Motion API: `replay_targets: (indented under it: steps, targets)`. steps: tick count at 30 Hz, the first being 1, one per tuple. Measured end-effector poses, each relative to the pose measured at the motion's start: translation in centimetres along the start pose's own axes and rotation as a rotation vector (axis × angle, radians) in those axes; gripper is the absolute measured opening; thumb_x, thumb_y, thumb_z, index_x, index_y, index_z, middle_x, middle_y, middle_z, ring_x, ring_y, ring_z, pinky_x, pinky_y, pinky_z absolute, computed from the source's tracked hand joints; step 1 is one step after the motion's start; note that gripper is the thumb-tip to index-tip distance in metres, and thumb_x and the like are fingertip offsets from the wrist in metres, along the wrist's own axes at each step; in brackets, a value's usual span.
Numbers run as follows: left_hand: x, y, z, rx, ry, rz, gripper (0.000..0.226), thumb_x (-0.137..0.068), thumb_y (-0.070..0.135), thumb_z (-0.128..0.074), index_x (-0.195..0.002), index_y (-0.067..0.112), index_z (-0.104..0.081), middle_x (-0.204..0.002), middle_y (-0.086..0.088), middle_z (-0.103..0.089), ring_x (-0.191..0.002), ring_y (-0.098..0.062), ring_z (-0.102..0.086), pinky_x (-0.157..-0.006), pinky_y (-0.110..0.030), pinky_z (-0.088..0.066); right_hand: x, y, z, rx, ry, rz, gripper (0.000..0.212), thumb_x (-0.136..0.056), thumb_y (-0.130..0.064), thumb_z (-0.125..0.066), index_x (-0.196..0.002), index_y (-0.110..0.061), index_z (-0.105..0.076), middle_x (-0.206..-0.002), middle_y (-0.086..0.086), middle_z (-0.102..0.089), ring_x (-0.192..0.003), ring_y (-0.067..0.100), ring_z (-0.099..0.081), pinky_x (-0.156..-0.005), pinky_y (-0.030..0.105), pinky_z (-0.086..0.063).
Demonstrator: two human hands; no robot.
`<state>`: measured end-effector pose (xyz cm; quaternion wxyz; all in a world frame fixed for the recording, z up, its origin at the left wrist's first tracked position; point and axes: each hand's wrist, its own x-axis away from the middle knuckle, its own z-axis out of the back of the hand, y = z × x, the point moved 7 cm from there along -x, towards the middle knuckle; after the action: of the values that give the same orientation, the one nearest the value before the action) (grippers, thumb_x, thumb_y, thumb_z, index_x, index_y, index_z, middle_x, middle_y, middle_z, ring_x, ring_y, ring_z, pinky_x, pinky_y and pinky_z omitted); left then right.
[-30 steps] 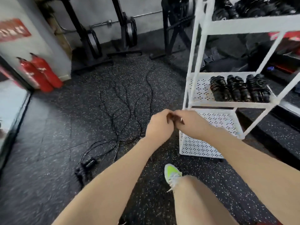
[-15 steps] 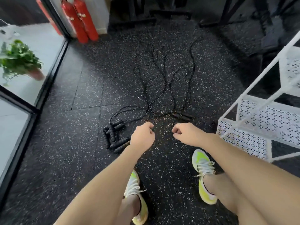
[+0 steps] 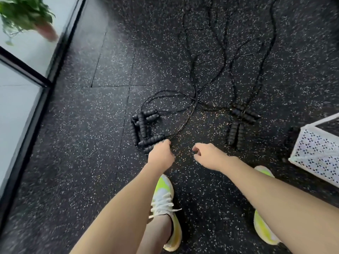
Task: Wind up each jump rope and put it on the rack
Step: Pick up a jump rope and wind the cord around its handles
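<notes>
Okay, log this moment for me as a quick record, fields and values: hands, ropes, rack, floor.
left hand: fingers curled, at the nearest handle of the left cluster; grip not visible
right hand: loosely curled, holds nothing
black foam-handled jump ropes: unwound, cords trailing away; second handle cluster to the right
white perforated metal rack: corner at right edge
black speckled rubber floor: under everything

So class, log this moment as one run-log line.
left hand: reaching handles | right hand: empty | ropes: unwound, floor
</notes>
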<state>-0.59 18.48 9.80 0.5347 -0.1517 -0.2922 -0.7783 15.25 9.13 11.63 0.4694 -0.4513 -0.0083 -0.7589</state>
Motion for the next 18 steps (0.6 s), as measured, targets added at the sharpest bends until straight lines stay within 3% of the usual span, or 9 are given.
replay_targets:
  steps: [9,15,18]
  targets:
    - [-10.2,-5.1,-4.0,-0.103,0.006,0.020,0.046,-0.091,0.017,-0.066,-0.131,0.011,-0.045,-0.133,-0.013,-0.050,-0.126,-0.035,-0.046,-0.094,-0.046,-0.046,-10.3,-0.2,-4.5,0.116,-0.036,0.046,0.036,-0.105,-0.027,-0.041,-0.141,-0.024,-0.044,-0.126,0.006,-0.060,-0.098,0.024,-0.061,-0.082,0.041,-0.054]
    - [-14.0,-6.3,-7.5,-0.271,0.023,-0.018,0.064,-0.089,0.015,-0.066,-0.145,0.007,-0.034,-0.142,-0.016,-0.043,-0.132,-0.035,-0.039,-0.107,-0.041,-0.040,-13.4,0.8,-6.9,0.117,-0.074,0.063,0.041,-0.105,-0.022,-0.038,-0.146,-0.021,-0.041,-0.131,0.004,-0.056,-0.109,0.023,-0.057,-0.083,0.037,-0.048]
    - [-14.5,-6.3,-7.9,-0.291,0.082,-0.046,0.078,-0.090,0.031,-0.066,-0.153,0.009,-0.025,-0.148,-0.016,-0.038,-0.139,-0.036,-0.034,-0.117,-0.045,-0.031,-13.9,1.2,-7.5,0.104,-0.076,0.046,0.041,-0.105,-0.023,-0.038,-0.146,-0.021,-0.042,-0.131,0.003,-0.057,-0.108,0.023,-0.057,-0.087,0.038,-0.050]
